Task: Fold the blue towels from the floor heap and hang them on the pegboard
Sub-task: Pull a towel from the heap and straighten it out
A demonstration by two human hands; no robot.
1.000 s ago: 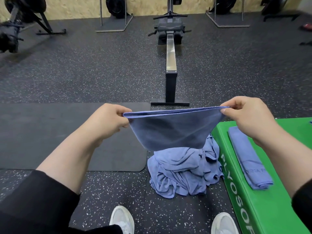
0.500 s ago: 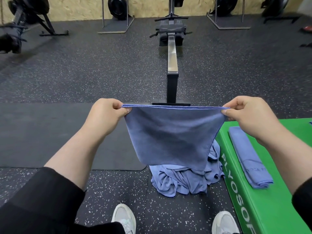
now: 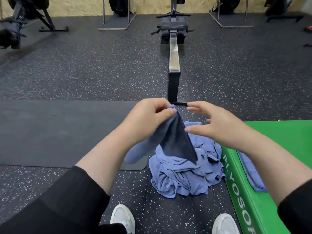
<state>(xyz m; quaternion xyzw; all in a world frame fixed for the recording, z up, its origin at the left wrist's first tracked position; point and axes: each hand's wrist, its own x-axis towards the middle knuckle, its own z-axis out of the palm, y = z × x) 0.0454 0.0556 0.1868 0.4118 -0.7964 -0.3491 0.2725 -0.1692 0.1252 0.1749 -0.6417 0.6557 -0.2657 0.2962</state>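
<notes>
My left hand [image 3: 148, 115] pinches the top corners of a blue towel [image 3: 175, 141] that hangs folded in half, narrow and dark on its near face. Just to its right, my right hand [image 3: 217, 125] hovers with fingers spread, holding nothing and a little apart from the towel. Under the hanging towel lies the heap of crumpled blue towels [image 3: 184, 176] on the speckled floor. A folded blue towel [image 3: 251, 173] lies on the green plyo box [image 3: 278, 149] at the right, partly hidden by my right forearm. No pegboard is in view.
A rowing machine [image 3: 173, 53] runs straight ahead, its foot just beyond my hands. A black mat [image 3: 55, 130] covers the floor to the left. Other gym machines and stands line the far plywood wall. My white shoes [image 3: 123, 218] stand near the heap.
The towel was stretched wide between both hands. The hands came together, the left took both top corners, and the right let go and opened.
</notes>
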